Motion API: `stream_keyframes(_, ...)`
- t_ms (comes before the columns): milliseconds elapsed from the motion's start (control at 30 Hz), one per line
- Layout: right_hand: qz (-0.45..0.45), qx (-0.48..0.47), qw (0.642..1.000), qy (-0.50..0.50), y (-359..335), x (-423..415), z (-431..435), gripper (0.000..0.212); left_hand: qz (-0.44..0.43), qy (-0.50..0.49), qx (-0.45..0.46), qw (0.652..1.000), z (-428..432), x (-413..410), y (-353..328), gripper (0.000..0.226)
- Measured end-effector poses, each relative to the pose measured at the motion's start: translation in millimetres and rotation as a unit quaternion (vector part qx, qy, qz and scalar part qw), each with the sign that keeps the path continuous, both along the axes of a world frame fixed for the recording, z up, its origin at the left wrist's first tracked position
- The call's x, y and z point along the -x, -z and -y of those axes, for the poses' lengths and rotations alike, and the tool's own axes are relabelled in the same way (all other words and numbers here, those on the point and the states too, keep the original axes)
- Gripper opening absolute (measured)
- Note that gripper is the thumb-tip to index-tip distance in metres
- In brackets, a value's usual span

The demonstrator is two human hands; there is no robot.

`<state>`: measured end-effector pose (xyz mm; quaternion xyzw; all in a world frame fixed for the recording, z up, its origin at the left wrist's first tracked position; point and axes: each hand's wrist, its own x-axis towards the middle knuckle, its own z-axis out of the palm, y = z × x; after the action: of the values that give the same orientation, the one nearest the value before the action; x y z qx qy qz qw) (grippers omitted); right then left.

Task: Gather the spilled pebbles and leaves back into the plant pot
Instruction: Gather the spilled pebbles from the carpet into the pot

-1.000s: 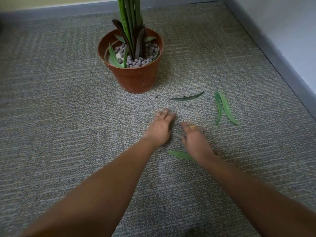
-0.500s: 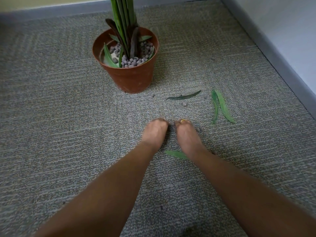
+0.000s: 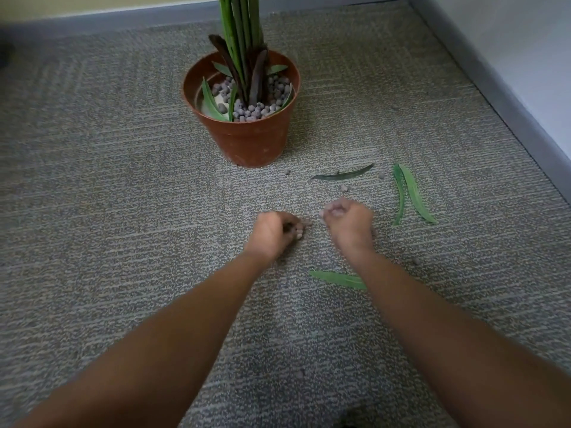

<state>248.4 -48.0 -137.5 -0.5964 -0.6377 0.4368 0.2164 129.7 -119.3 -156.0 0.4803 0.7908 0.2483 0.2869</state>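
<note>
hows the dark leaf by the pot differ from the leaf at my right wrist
The dark leaf is darker and narrower; the wrist leaf is brighter and broader. The dark leaf is uncovered, the wrist leaf partly under the right forearm. Both lie on the carpet.

Plant pot: terracotta-brown, upright near the carpet's far edge, green stalks rising; grey pot pebbles and a few leaves inside.
Spilled pebbles: small, grey, scattered singly on the carpet before the pot and to its right; more show in the curled left hand.
Fallen leaves: dark narrow leaf flat just before the pot; two green leaves side by side toward the right edge; nearest green leaf partly hidden.
</note>
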Motion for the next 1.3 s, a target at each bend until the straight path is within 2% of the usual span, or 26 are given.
stream_keyframes(133, -0.115, 0.047, 0.992, 0.023, -34, 39, -15, 0.009, 0.125, -0.098, -0.071, 0.985, 6, 26, -17, 0.014)
stream_keyframes(233, -0.186, 0.068, 0.98, 0.032, -63, 71, -29, 0.006, 0.193, -0.19, -0.165, 0.948, -6, 52, -49, 0.015)
stream_keyframes(333, -0.215, 0.052, 0.975, 0.036, -87, 103, -49, 0.014, 0.209, -0.27, -0.254, 0.905, -26, 81, -87, 0.015)
stream_keyframes(433, -0.214, 0.048, 0.975, 0.035, -101, 133, -72, 0.02, 0.241, -0.338, -0.285, 0.864, -49, 110, -116, 0.009)
stream_keyframes(533, -0.222, 0.097, 0.97, 0.023, -102, 151, -86, 0.012, 0.321, -0.362, -0.259, 0.836, -69, 130, -127, 0.014)
stream_keyframes(600, -0.24, 0.113, 0.964, 0.026, -98, 152, -89, 0.006, 0.331, -0.349, -0.198, 0.854, -76, 130, -123, 0.03)
stream_keyframes(667, -0.259, 0.1, 0.96, 0.027, -95, 144, -88, 0.011, 0.316, -0.332, -0.179, 0.871, -78, 125, -114, 0.039)
stream_keyframes(800, -0.248, -0.001, 0.967, 0.054, -85, 113, -78, 0.011, 0.162, -0.295, -0.256, 0.906, -65, 108, -103, 0.014)
stream_keyframes(900, -0.146, -0.069, 0.987, 0.025, -63, 85, -66, 0.011, 0.083, -0.232, -0.25, 0.936, -52, 87, -89, 0.015)
stream_keyframes(1033, 0.021, -0.102, 0.988, -0.112, -15, 53, -33, 0.017, 0.074, -0.164, -0.115, 0.977, -45, 65, -55, 0.014)
stream_keyframes(1100, 0.106, -0.111, 0.961, -0.231, 6, 41, -17, 0.026, 0.021, -0.118, -0.021, 0.993, -48, 59, -38, 0.019)
stream_keyframes(1167, 0.18, -0.124, 0.917, -0.334, 23, 32, -6, 0.032, -0.016, -0.059, 0.043, 0.997, -50, 51, -25, 0.031)
stream_keyframes(1300, 0.245, -0.184, 0.852, -0.424, 37, 18, 3, 0.039, -0.099, 0.057, 0.092, 0.989, -56, 41, -3, 0.06)
